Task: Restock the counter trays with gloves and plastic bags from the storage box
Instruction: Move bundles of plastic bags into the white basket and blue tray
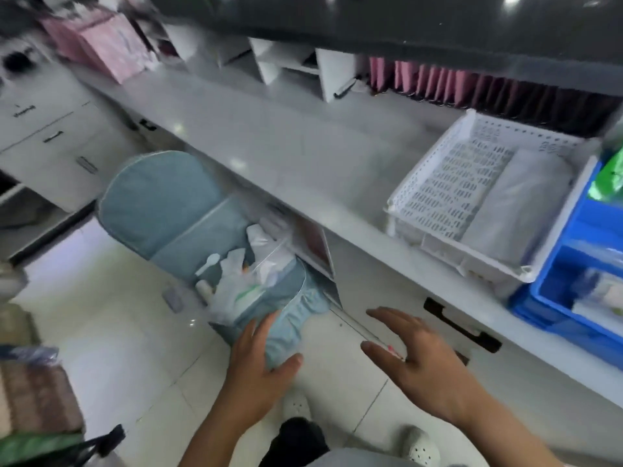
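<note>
A blue-grey chair (158, 200) stands at the counter, its seat piled with clear plastic bags and packets (256, 264). My left hand (259, 369) touches the front edge of its light-blue seat cover, fingers straight, thumb under the cloth. My right hand (414, 355) hovers open over the floor to the right of the chair, holding nothing. On the counter at the right sits a white perforated tray (438, 183) with a stack of clear bags (519, 203) in its right half. A blue crate (553, 298) with packets stands beside it.
The long grey counter (269, 136) runs from upper left to lower right, with white dividers and pink folders at the back. A drawer with a black handle (462, 325) is below the tray. Cabinets stand at left; bags lie on the floor at lower left.
</note>
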A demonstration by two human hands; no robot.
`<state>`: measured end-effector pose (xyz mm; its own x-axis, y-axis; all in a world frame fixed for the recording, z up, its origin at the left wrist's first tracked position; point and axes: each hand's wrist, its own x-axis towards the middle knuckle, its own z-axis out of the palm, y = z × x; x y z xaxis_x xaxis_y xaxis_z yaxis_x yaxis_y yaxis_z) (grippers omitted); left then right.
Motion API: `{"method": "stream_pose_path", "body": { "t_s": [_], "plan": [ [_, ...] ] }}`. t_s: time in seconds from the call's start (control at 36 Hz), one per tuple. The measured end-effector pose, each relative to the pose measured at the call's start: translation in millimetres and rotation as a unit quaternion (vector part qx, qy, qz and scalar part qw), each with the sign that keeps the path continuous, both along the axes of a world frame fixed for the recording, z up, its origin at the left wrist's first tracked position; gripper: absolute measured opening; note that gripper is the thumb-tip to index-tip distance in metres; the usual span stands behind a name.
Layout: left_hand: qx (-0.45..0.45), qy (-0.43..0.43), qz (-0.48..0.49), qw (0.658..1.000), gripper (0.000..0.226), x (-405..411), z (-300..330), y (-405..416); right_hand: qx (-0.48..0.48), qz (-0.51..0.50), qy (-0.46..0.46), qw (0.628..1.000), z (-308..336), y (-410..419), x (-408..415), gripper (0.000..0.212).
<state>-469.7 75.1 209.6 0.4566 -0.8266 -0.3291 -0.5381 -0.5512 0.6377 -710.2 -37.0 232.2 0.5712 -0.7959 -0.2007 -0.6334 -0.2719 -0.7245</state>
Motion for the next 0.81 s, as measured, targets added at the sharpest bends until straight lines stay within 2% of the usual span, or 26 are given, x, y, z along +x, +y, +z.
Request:
{"method": "stream_pose_path", "body": {
  "t_s": [0.17,0.31,0.47,0.69,0.81],
  "plan": [
    [0.045,0.041,0.001,0.998,0.084,76.4,-16.4,16.0,0.008,-0.012,0.022,1.0,-2.3,26.9,71.4,0.066],
    [0.026,0.056,-0.007,0.998,0.08,150.1,-21.9,28.6,0.033,-0.038,0.036,0.998,-2.9,42.7,143.0,0.054],
    [0.035,0.056,0.037,0.997,0.081,233.7,-35.8,56.5,0.042,-0.042,0.041,0.997,-6.3,58.8,225.5,0.049],
    [0.025,0.142,0.088,0.986,0.077,284.3,-57.2,86.8,0.069,-0.014,0.093,0.993,-12.9,62.1,284.4,0.045],
    [0.042,0.154,0.106,0.981,0.08,299.8,-70.9,89.2,0.072,0.01,0.13,0.989,-18.5,44.3,314.2,0.049]
  ]
}}
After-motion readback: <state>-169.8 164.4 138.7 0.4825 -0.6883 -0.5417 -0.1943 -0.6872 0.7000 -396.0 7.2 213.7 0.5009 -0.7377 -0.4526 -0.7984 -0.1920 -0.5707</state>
